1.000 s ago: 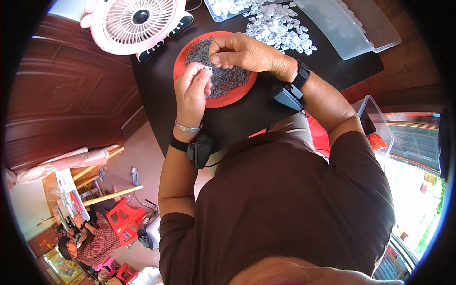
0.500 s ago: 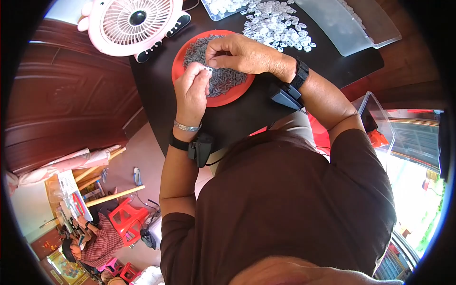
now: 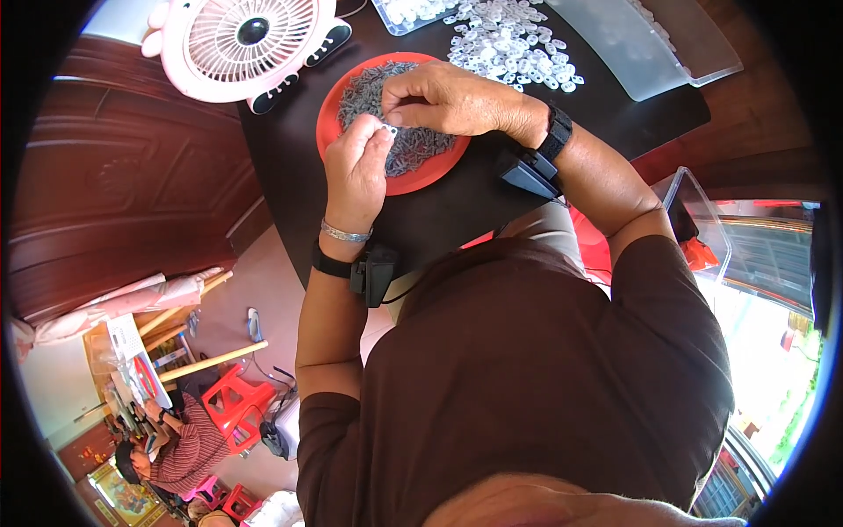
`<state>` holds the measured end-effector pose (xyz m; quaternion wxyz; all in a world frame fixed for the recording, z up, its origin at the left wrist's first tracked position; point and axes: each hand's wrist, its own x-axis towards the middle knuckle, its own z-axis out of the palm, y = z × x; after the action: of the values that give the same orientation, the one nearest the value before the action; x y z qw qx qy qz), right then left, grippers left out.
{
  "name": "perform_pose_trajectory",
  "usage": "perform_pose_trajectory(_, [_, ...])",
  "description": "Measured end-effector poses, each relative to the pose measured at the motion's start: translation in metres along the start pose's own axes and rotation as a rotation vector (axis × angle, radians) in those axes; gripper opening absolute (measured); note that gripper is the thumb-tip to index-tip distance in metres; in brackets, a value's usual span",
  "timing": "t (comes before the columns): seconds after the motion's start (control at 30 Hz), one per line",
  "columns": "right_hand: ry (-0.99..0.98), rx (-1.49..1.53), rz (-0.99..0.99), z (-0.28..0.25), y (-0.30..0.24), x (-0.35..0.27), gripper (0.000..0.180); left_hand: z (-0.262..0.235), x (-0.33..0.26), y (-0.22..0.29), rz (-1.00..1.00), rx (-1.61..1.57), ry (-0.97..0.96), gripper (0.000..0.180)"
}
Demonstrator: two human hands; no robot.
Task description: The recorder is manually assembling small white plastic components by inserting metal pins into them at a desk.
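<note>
My left hand [image 3: 354,174] pinches a small white plastic piece with holes [image 3: 391,131] between thumb and fingers. Close against it, my right hand [image 3: 458,102] has its thumb and fingertips pressed together; anything between them is too small or hidden to make out. Both hands are over a round red-orange plate [image 3: 420,183], heaped with small grey pieces shaped like screws or wall plugs [image 3: 411,154]. Beyond my right hand lies a loose pile of white oval pieces with holes [image 3: 518,53] on the black table [image 3: 615,123].
A pink fan [image 3: 250,48] stands at the table's far left. A tray of white pieces [image 3: 417,16] and a translucent bin [image 3: 645,57] stand along the far side. At lower left are a red stool [image 3: 235,404] and a person in a striped top [image 3: 189,448].
Both hands stay together over the plate. My left thumb and fingers have shifted slightly to the right, with the white piece still held. My right hand looks almost unchanged.
</note>
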<state>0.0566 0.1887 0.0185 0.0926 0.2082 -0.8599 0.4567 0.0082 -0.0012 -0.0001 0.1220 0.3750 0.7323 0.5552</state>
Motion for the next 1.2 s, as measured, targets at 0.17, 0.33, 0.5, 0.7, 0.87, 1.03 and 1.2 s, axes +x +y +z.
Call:
perform_pose_trajectory(0.17, [-0.048,-0.012,0.01,0.001,0.002,0.001,0.014,0.002,-0.001,0.003,0.011,-0.004,-0.008,0.015])
perform_pose_trajectory(0.33, [-0.01,-0.064,-0.045,0.003,0.003,0.0,0.015,0.004,-0.001,0.004,0.016,-0.049,-0.009,0.016])
perform_pose_trajectory(0.5, [0.103,0.029,0.118,-0.004,-0.003,0.0,0.035,0.003,0.002,0.001,0.009,-0.173,0.091,0.013])
perform_pose_trajectory(0.7, [0.582,-0.618,0.201,-0.043,0.037,0.0,0.025,-0.006,0.005,0.001,-0.053,-0.236,0.137,0.016])
perform_pose_trajectory(0.87, [0.393,-0.71,0.331,-0.064,0.058,-0.015,0.02,-0.007,0.005,0.001,-0.053,-0.258,0.123,0.017])
perform_pose_trajectory(1.03, [0.053,-0.657,0.363,-0.072,0.052,-0.018,0.018,-0.008,0.004,0.001,-0.05,-0.237,0.107,0.017])
perform_pose_trajectory(1.2, [-0.11,-0.75,0.429,-0.061,0.038,-0.019,0.012,-0.008,0.005,0.003,-0.046,-0.227,0.099,0.017])
